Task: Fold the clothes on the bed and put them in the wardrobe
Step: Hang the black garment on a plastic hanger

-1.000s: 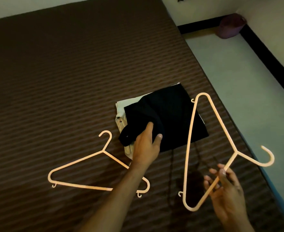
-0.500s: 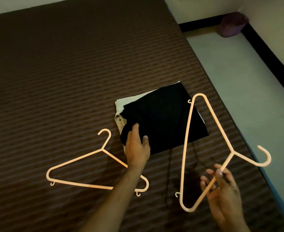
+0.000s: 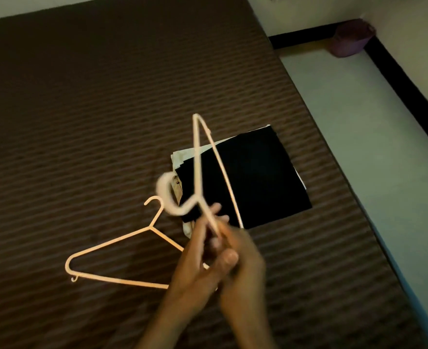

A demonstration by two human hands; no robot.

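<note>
A folded black garment (image 3: 255, 177) lies on top of a folded cream one (image 3: 182, 157) on the brown striped bed (image 3: 82, 96). My left hand (image 3: 195, 263) and my right hand (image 3: 245, 250) meet just in front of the stack. Both hold a peach plastic hanger (image 3: 197, 159) near its neck. The hanger stands almost on end above the clothes, and its hook is blurred to the left. A second peach hanger (image 3: 122, 250) lies flat on the bed, left of my hands.
The bed's right edge runs diagonally beside a pale floor (image 3: 359, 122) with a black skirting. A purple basket (image 3: 350, 37) sits in the far floor corner. The striped bed cover stretches away to the left and behind the stack.
My left hand left the black garment and joined my right hand on the hanger. The hanger swung from the right side to the middle, its hook now pointing left.
</note>
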